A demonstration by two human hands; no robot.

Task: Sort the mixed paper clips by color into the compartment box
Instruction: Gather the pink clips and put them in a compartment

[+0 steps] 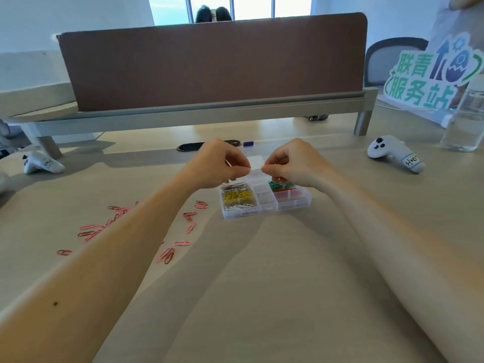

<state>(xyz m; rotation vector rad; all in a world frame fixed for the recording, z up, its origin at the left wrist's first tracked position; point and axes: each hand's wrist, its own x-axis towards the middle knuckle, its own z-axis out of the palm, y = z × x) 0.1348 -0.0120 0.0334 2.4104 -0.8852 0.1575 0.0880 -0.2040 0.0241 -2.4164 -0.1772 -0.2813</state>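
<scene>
A clear compartment box [293,204] sits mid-table. Its left column holds dark, yellow [237,195] and white clips [239,207]; its right column holds green [275,184] and red clips [284,195]. The middle cells look empty. Above the box's far side, my left hand [217,163] and my right hand [290,163] each pinch an edge of the clear lid [256,163], which stands raised between them. Several pink clips [167,255] lie scattered on the table, left of the box and partly under my left forearm.
White controllers lie at the left [42,163] and right [392,153]. A water bottle [463,121] and a green sign [432,79] stand at the far right. A brown divider panel [209,66] closes the back, with a cable slot [193,147] in front of it.
</scene>
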